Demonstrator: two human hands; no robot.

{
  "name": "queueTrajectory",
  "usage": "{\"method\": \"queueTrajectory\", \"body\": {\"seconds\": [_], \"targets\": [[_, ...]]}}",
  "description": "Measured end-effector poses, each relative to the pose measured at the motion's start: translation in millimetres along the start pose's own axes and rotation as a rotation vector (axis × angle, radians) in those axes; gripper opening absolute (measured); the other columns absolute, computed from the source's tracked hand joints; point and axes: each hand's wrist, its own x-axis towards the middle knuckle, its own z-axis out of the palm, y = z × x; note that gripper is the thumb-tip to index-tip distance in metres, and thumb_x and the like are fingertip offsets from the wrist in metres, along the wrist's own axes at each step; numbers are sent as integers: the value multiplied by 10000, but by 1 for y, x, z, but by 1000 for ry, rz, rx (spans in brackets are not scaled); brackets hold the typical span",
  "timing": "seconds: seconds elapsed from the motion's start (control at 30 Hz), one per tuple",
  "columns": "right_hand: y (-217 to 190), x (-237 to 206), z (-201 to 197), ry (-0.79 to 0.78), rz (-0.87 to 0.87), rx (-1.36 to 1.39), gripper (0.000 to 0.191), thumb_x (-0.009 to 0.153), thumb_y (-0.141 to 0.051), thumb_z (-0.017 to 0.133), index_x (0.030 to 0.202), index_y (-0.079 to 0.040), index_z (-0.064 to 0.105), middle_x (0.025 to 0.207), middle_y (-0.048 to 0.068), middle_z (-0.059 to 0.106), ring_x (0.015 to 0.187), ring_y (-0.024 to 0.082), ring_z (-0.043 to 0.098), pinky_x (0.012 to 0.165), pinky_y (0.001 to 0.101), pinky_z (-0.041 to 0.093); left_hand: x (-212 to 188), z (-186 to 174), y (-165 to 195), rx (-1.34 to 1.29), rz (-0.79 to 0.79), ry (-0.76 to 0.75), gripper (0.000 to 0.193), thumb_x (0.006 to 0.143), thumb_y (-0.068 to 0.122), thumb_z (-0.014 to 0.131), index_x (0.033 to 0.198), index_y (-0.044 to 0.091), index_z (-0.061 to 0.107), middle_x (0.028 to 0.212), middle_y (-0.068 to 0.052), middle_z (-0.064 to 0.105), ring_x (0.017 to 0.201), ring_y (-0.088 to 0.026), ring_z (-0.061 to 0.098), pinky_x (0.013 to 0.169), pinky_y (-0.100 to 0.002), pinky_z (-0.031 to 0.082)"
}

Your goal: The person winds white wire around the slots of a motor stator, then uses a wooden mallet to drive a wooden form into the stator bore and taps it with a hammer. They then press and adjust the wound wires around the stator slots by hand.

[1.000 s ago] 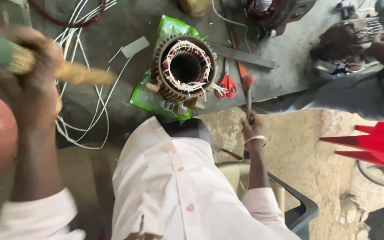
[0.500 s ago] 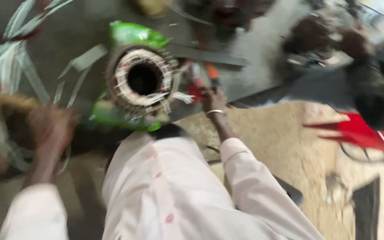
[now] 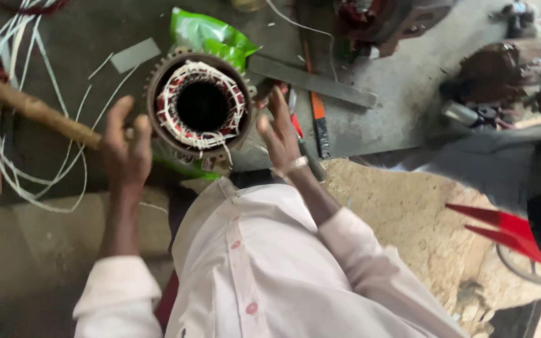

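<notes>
— Where is the motor stator (image 3: pixel 201 106)?

— On the grey bench (image 3: pixel 383 125), upright on a green plastic bag (image 3: pixel 211 34), bore facing up, white and red windings around it.

— And the hands?

— The left hand (image 3: pixel 126 153) grips a wooden stick (image 3: pixel 32 109) just left of the stator. The right hand (image 3: pixel 280 131) is open, fingers spread, just beside its right edge.

— Nearby?

— White wires (image 3: pixel 7 150) left, a flat metal bar (image 3: pixel 311 81) right.

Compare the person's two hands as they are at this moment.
The left hand is closed around a long brown stick, while the right hand is open, fingers spread, and holds nothing. The right wrist wears a bracelet; the left wrist is bare. Both flank the motor stator, neither plainly touching it, and both arms have white sleeves.
</notes>
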Motion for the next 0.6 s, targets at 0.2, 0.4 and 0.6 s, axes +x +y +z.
{"method": "queueTrajectory", "body": {"seconds": [0.2,0.4,0.6], "targets": [[12,60,37,-102,236,-176,824,1074,-538,402,1664,-24,142,1663,268,297,1561,354,238,1277,413,179,-18,23,8,294,-126,45,541,1082,419,561,1392,-24,590,1291,-263,650,1222,-430,627,1065,-485,483],[-21,112,2,-606,47,-164,719,1075,-504,542,1602,-60,336,1622,225,387,1504,339,353,1174,442,340,-81,45,29,237,-28,218,650,1105,358,597,1484,-143,430,1412,-360,528,1297,-498,536,1069,-509,442],[-83,65,-37,-372,-317,-667,89,983,-176,751,1056,-149,709,946,58,735,803,208,735,692,360,596,-95,19,71,397,-140,311,283,1041,252,704,1204,22,706,974,-158,690,959,-342,666,854,-456,528]]}}
